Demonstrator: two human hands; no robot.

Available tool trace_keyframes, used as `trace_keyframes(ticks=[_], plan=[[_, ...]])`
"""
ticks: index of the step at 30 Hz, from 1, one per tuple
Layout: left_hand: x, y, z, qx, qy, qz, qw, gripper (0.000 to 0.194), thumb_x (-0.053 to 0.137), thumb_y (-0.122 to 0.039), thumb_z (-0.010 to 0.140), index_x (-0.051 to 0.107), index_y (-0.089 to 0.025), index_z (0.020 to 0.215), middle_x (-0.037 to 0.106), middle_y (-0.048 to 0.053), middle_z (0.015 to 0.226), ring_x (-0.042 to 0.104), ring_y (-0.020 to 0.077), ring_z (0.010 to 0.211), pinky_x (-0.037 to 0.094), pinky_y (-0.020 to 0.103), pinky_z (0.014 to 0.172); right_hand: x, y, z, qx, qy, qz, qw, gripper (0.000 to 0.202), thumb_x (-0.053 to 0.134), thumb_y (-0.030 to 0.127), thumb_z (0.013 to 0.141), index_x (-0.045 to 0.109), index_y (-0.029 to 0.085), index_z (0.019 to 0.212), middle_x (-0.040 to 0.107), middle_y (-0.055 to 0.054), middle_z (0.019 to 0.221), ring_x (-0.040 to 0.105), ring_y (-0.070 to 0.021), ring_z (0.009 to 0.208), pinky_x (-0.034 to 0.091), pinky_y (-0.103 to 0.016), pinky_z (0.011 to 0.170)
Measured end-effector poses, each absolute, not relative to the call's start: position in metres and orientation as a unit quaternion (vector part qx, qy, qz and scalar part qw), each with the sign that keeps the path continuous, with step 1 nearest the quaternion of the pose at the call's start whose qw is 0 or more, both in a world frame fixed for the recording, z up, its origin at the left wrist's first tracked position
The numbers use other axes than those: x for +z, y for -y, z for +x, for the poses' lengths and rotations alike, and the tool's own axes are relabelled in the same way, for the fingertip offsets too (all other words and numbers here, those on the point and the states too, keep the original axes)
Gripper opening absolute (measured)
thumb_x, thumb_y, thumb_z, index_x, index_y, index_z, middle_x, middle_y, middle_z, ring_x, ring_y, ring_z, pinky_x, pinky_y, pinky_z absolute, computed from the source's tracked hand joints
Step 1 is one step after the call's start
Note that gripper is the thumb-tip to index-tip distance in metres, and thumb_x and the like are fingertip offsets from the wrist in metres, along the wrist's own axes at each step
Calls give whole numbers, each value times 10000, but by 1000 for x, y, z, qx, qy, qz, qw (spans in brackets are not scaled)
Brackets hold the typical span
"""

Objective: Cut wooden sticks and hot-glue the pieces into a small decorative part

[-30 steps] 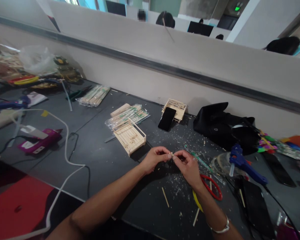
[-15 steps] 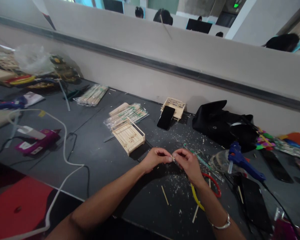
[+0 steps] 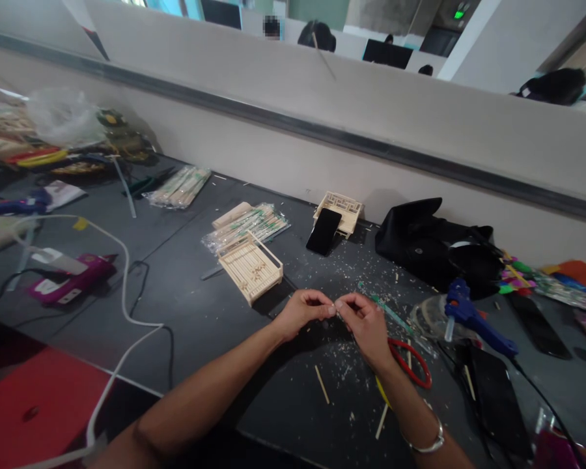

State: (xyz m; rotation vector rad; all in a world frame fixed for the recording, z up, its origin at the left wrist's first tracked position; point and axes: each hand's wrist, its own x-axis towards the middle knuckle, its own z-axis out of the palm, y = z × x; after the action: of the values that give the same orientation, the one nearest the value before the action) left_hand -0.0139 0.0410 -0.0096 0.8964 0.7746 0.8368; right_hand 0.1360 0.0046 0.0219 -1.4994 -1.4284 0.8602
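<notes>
My left hand (image 3: 303,314) and my right hand (image 3: 367,324) meet fingertip to fingertip over the dark table. Both are closed in a pinch; a tiny pale bit shows between them, too small to name. Left of my hands stands a small model bed-like frame (image 3: 250,268) made of thin wooden sticks. Pale crumbs lie scattered under and around the fingers. A loose stick (image 3: 321,384) rests below them. Pliers with a red handle (image 3: 415,365) and a yellow one lie partly hidden beneath my right forearm.
Behind are a phone (image 3: 324,231) leaning on another stick model (image 3: 346,207), bagged sticks (image 3: 261,225) and a black bag (image 3: 424,241). A blue glue gun (image 3: 478,319) lies right, a purple one (image 3: 75,280) left, beside a white cable (image 3: 127,286). A partition (image 3: 273,156) borders the table.
My right wrist has shifted slightly to the left, covering more of the yellow plier handle. The fingertips of both hands stay pinched together in almost the same place.
</notes>
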Motion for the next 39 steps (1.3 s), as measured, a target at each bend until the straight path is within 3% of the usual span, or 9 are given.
trace_keyframes(ticks=[7, 13, 20, 39], plan=[[-10, -42, -14, 391, -355, 409, 744, 373, 905, -444, 456, 726, -151, 602, 622, -27, 523, 461, 79, 500, 357, 218, 535, 20, -3, 134, 349, 559, -607, 444, 260, 619, 451, 776, 673, 214, 685, 587, 24, 530, 466, -120, 447, 372, -238, 442], [-11, -45, -14, 420, -355, 394, 737, 381, 911, -456, 455, 722, -155, 595, 629, -24, 536, 463, 83, 510, 373, 228, 555, 24, -5, 137, 359, 551, -590, 468, 300, 618, 477, 790, 736, 211, 864, 672, -9, 634, 538, -140, 480, 412, -244, 428], [-14, -43, -11, 453, -357, 354, 736, 454, 932, -498, 380, 707, -151, 565, 629, -16, 544, 472, 89, 538, 361, 229, 558, 24, -5, 136, 341, 581, -576, 463, 237, 640, 436, 773, 704, 210, 738, 731, -44, 703, 671, -201, 649, 528, -287, 600], [-8, -43, -13, 455, -320, 335, 761, 421, 940, -461, 444, 726, -146, 625, 642, -11, 566, 520, 95, 568, 387, 231, 587, 23, -7, 136, 317, 594, -584, 453, 231, 597, 426, 774, 658, 218, 694, 700, -21, 636, 621, -179, 574, 494, -275, 563]])
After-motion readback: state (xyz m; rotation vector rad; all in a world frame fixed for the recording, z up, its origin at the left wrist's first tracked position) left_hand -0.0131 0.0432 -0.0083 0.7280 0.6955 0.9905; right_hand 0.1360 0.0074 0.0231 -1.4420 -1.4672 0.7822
